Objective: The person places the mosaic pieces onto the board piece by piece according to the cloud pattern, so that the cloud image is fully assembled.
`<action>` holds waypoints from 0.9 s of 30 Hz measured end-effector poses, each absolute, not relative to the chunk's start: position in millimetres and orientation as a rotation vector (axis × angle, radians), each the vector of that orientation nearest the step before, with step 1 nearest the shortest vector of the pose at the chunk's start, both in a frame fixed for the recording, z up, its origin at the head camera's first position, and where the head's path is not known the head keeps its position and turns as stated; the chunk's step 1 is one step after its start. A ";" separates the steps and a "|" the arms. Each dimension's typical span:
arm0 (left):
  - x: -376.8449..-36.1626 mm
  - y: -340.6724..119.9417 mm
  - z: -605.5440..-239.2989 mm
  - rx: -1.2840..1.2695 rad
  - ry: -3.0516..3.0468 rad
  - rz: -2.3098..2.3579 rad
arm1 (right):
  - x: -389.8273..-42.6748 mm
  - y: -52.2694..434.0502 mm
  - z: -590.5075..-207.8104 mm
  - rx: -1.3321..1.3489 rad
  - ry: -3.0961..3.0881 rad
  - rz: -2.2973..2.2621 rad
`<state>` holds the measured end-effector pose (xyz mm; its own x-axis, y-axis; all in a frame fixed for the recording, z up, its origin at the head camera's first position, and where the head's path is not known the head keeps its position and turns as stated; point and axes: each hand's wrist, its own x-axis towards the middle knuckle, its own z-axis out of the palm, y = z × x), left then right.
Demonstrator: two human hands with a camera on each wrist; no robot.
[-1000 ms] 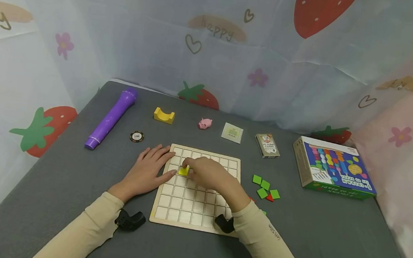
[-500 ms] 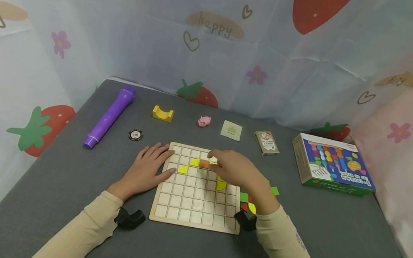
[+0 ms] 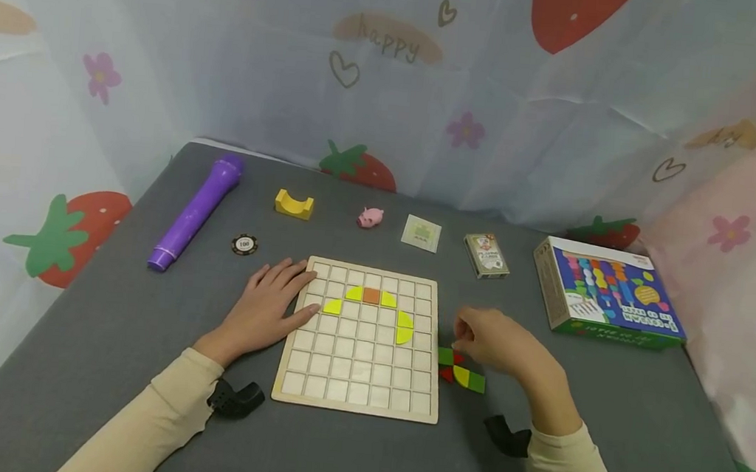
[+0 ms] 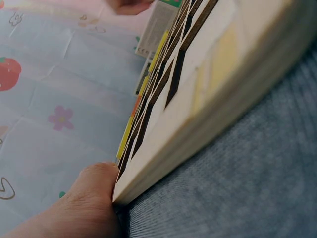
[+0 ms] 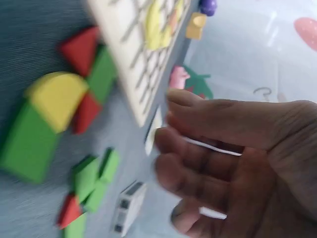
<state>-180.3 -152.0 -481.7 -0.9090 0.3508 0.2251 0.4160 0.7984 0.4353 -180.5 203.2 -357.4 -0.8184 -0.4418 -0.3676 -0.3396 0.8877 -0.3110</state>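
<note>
A wooden grid board (image 3: 357, 371) lies on the grey table. Near its top, several yellow quarter-round pieces (image 3: 404, 327) and an orange square (image 3: 371, 295) form an arc. My left hand (image 3: 280, 295) rests flat, fingers straight, on the board's left edge; the left wrist view shows a fingertip (image 4: 91, 198) against the board's rim (image 4: 213, 104). My right hand (image 3: 477, 336) hovers just right of the board over loose green, red and yellow pieces (image 3: 462, 374). Its fingers (image 5: 208, 148) are loosely curled and empty, above the yellow piece (image 5: 57, 96) and green pieces (image 5: 29, 144).
Along the back stand a purple cylinder (image 3: 196, 210), a poker chip (image 3: 244, 244), a yellow arch block (image 3: 294, 204), a pink pig (image 3: 369, 217), a small packet (image 3: 421, 233) and a card deck (image 3: 485, 255). A colourful box (image 3: 607, 291) lies far right. Printed curtains surround the table.
My right hand left the board's upper left and moved right, off the board, to the loose pieces. The arc of yellow pieces and the orange square is now uncovered. The left hand stayed.
</note>
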 end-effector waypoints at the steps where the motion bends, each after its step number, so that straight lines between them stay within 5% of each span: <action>1: -180.6 -152.0 -481.7 -0.609 -2.849 -0.736 | -177.4 206.7 -359.6 -0.549 2.599 -0.326; 27: -180.1 -150.6 -479.4 -0.602 -2.871 -0.738 | -158.9 227.0 -395.6 -0.533 2.628 -0.371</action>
<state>-180.1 -150.6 -479.4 -0.9143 0.3481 0.2071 0.4048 0.8026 0.4382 -158.9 227.0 -395.6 -0.8333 -0.4224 -0.3567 -0.3071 0.8902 -0.3365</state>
